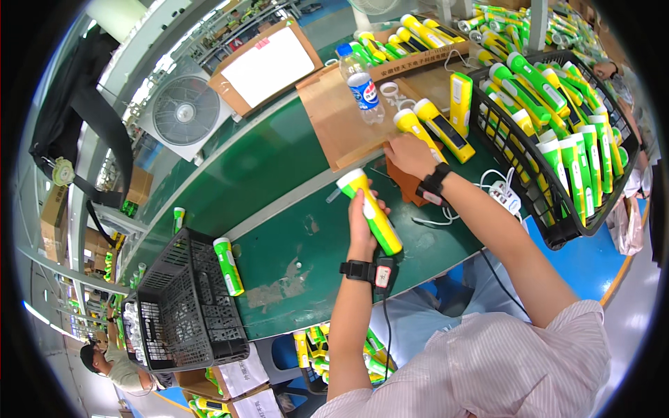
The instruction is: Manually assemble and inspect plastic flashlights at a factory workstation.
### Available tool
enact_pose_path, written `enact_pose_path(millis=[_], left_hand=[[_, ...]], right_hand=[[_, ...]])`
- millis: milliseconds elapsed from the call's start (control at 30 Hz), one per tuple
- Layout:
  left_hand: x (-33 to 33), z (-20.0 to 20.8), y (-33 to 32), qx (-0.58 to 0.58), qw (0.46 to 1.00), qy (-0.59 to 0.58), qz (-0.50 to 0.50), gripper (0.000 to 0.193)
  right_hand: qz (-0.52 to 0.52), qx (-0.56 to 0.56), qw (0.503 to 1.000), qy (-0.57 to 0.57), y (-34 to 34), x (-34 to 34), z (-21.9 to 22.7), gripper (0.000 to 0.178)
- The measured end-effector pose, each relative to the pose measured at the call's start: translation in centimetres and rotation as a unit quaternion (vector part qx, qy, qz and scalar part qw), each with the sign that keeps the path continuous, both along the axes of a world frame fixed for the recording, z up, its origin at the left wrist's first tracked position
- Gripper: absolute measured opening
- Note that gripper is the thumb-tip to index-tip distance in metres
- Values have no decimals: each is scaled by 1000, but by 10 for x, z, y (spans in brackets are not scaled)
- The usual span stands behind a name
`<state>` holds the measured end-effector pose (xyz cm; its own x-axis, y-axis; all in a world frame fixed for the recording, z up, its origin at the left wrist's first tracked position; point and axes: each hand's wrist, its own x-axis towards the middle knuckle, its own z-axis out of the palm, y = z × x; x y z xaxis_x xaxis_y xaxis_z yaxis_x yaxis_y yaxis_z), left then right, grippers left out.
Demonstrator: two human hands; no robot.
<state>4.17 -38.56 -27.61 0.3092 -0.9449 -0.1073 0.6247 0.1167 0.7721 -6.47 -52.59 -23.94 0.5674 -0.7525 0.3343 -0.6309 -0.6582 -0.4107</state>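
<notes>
My left hand is wrapped round a yellow and green flashlight with a white head, held tilted above the green tabletop. Farther off, my right hand is closed, its fingertips mostly hidden; I cannot make out what they grip. Right beside it lies a second yellow flashlight, partly covered by the hand. Next to that are another flashlight with a dark panel on its side and an upright one. A reddish-brown piece lies under my right wrist.
A black crate full of flashlights stands at the right, near a white multi-socket charger. A bottle stands on cardboard. To the left are a black crate and a lone flashlight. A cable hangs from my left wrist.
</notes>
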Motion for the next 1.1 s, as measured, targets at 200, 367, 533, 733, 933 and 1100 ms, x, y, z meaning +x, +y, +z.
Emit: enact_pose_path(millis=[200, 367, 533, 733, 933, 1100], left_hand=[[-5, -6, 1, 17, 998, -52, -39, 36], [-6, 7, 8, 43, 998, -56, -3, 29], [-9, 18, 6, 56, 982, -176, 49, 31], [-4, 16, 8, -113, 989, 45, -89, 41], [-20, 19, 8, -45, 996, 76, -30, 55], [-9, 9, 11, -35, 996, -7, -83, 58]], right_hand=[[-31, -158, 986, 36, -26, 19, -34, 24], [244, 278, 886, -279, 2, -4, -8, 21], [305, 358, 826, -311, 24, -14, 9, 13], [320, 416, 762, -379, 26, -12, 4, 11], [376, 425, 720, -398, 22, -17, -4, 7], [401, 345, 736, -423, 29, -12, -2, 11]])
